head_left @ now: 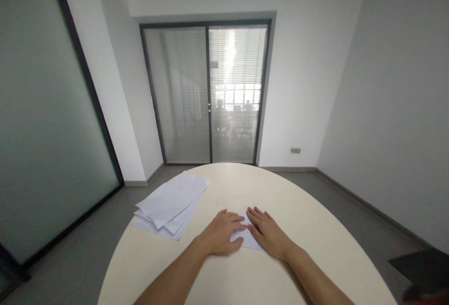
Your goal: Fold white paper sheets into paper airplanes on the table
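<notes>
A small white piece of paper (pixel 248 241) lies on the table, largely covered by both hands; it looks folded, though its full shape is hidden. My left hand (pixel 224 231) rests on its left side, fingers apart and pointing right. Across the right side lies my right hand (pixel 268 232), flat, with its fingers stretched toward the far edge. The two hands nearly meet over the middle of the paper. Neither hand grips anything.
Several loose white sheets (pixel 173 202) overlap at the left edge of the round cream table (pixel 308 249). Beyond stands a glass door with blinds (pixel 210 94). A dark object (pixel 424 270) is at the lower right, off the table.
</notes>
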`<state>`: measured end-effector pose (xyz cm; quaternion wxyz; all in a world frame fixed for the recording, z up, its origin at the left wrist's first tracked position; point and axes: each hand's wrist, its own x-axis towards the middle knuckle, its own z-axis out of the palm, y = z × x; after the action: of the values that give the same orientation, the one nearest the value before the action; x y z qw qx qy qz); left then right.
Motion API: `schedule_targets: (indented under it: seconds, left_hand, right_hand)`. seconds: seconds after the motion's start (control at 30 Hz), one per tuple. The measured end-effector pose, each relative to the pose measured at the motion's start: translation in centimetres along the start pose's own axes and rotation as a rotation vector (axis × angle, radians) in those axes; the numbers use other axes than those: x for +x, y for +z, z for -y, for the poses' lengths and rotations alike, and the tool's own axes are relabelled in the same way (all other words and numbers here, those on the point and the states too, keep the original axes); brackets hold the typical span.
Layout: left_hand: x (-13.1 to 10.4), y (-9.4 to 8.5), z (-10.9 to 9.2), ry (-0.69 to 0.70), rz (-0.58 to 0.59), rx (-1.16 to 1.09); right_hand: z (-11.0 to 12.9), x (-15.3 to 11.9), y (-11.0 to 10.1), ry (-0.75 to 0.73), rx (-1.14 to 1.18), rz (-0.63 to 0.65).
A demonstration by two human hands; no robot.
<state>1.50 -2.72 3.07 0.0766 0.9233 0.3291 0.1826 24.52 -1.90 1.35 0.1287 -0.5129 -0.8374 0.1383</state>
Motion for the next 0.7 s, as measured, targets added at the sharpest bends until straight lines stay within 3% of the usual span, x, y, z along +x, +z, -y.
schedule_targets:
  seconds: [0.47, 0.7]
  left_hand:
    - [0.2, 1.5, 1.3, -0.305, 0.021, 0.165]
    - [0.4, 1.9, 1.4, -0.366, 0.016, 0.154]
  right_hand:
    - [0.3, 0.0, -0.2, -0.032, 0.003, -0.022]
    - [0.2, 0.1, -0.6, -0.016, -0.012, -0.054]
